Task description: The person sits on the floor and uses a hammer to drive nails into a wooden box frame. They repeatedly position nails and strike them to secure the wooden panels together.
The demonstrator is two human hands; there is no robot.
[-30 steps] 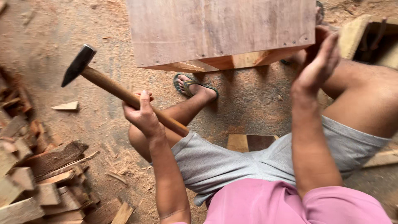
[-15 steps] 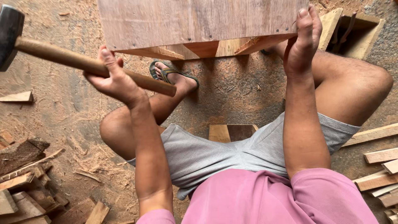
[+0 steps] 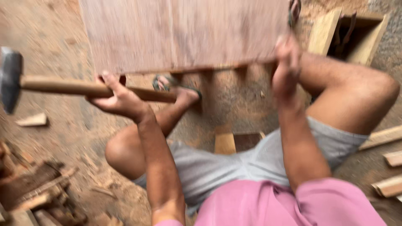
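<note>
**Hammer held level at the left, wooden panel gripped at the right**

Hammer (image 3: pixel 63 86) sits at the left of the view, its dark metal head at the far left edge and its wooden handle running level to the right. The left hand (image 3: pixel 119 100) is wrapped shut around the handle past its middle, the fingers (image 3: pixel 109 80) curled over the top; the butt end sticks out to the right of the fist, in front of the sandalled foot (image 3: pixel 176 86). Below the hammer, scrap wood pieces (image 3: pixel 37 192) lie on the dusty ground (image 3: pixel 54 138).

Across the top middle stands the wooden panel (image 3: pixel 184 33), a broad reddish board whose lower edge runs from above the left hand to the right hand. The hammer lies below and left of that edge, apart from it.

The right hand (image 3: pixel 287 69) is at the panel's lower right corner. Blur hides how far its fingers close, though it appears to grip the edge. Further right stands an open wooden box (image 3: pixel 322 31), with loose wooden slats (image 3: pixel 387 167) lower down.

Compared with half a second earlier, the hammer has dropped lower and now lies flatter, its head further down the left edge. The panel's lower edge is lower in view, and the right hand has stayed at the same corner. The picture is now much more blurred.
</note>
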